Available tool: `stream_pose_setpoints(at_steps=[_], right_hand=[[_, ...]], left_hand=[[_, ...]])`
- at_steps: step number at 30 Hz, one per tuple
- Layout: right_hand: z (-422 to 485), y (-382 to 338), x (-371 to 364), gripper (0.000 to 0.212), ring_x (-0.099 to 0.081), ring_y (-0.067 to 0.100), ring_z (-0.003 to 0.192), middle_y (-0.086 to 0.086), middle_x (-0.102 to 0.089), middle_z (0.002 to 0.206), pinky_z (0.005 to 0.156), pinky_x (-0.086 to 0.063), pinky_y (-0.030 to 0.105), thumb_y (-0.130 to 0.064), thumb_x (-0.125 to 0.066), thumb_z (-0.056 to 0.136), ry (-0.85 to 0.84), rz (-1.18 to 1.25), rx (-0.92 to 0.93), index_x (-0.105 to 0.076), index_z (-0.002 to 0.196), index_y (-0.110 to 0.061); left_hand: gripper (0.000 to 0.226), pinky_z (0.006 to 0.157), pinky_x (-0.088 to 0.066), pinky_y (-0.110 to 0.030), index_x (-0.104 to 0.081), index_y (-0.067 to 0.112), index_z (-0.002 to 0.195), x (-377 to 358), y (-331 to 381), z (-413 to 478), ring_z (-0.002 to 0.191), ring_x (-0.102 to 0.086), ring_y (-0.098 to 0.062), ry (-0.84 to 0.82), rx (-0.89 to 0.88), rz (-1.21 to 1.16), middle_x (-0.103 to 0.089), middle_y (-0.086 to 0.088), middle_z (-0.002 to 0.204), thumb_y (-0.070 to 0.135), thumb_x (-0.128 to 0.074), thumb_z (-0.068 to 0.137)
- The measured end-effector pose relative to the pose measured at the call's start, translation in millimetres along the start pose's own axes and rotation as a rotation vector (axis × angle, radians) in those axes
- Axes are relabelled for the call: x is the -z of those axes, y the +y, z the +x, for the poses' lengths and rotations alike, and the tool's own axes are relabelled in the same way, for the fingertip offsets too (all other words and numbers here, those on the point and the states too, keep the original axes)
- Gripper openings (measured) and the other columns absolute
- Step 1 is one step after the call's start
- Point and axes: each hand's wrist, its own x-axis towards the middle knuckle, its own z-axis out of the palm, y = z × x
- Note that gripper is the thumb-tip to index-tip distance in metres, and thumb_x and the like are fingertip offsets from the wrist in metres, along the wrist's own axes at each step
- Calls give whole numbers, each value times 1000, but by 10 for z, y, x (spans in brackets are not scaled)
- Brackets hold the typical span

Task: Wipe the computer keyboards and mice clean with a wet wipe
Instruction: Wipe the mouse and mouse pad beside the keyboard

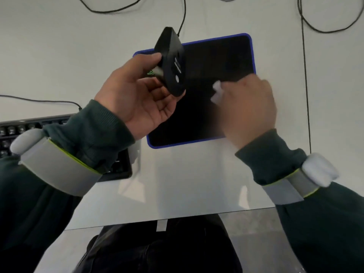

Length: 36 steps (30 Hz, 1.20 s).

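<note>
Black mouse [171,62] held up over mouse pad [216,56], tilted, underside facing cam. L hand [136,97] grips it: thumb on one side, fingers curled under the other. From its far end the cable [182,20] runs away across white desk [78,46]. R hand [250,107] blurred, over pad's right half, fingers bunched on crumpled white wipe [216,91]. Wipe near mouse, not touching it; contact w/ pad can't tell. Keyboard [11,131] at left edge, partly under L sleeve.
</note>
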Motion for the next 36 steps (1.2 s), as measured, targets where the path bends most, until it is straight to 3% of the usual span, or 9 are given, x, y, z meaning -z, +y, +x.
stream_pose_setpoints(at_steps=[7,11,14,16,18,23,30,33,36], right_hand=[[132,-673,67,17,-65,14,86,9,-66,95,78,-52,24,-4,-60,89,101,707,-15,-71,103,-4],[-36,-385,113,12,-61,5,75,-1,-64,86,70,-48,17,-8,-65,86,-127,548,4,-73,93,-12],[74,-88,136,16,-63,9,74,-5,-68,88,73,-53,26,-22,-61,87,1,395,-204,-74,96,-20],[124,10,198,19,-60,9,77,-7,-65,91,74,-45,15,-25,-59,89,84,297,-242,-74,99,-20],[113,1,228,18,-55,8,76,-7,-60,90,71,-37,8,-22,-59,90,97,269,-185,-73,99,-17],[260,-162,35,18,-59,19,82,6,-63,92,72,-43,20,-16,-61,89,105,256,42,-74,101,-10],[75,-345,-74,24,-54,27,80,12,-59,91,66,-48,40,-11,-54,92,-59,254,308,-73,106,-6],[267,-234,-46,25,-57,30,81,11,-60,93,69,-49,43,-14,-56,89,63,215,96,-74,105,-12],[174,-378,-28,23,-53,27,79,11,-57,91,65,-46,41,-12,-54,88,-53,189,297,-73,101,-9]], left_hand=[[55,115,-26,-34,-56,6,127,-50,-152,56,109,-50,-25,2,25,-41,-52,-11,120,28,-65,78],[51,92,-47,-26,-66,7,118,-8,-147,43,98,-57,-21,84,-24,30,-60,-6,108,33,-69,74],[46,69,-47,-21,-68,21,101,-26,-190,65,76,-63,-8,310,-329,835,-68,10,89,45,-80,64],[64,81,-48,-24,-59,23,120,-35,-278,118,91,-62,-11,493,-574,1488,-65,10,105,52,-79,67],[71,92,-46,-33,-50,20,128,-62,-386,169,103,-56,-22,561,-703,1732,-56,1,119,51,-77,70],[69,84,-54,-49,-51,3,128,34,-588,313,95,-57,-33,462,-978,1709,-53,-15,117,24,-82,70],[89,86,-37,-16,-35,0,148,109,-663,312,101,-56,-19,442,-1069,1511,-59,-9,115,19,-80,75],[103,89,-37,-15,-28,2,152,126,-669,321,103,-54,-14,426,-1073,1520,-59,-6,114,20,-86,69],[85,89,-45,-23,-31,-4,150,79,-683,339,96,-55,-18,425,-1162,1461,-61,-9,108,16,-75,80]])
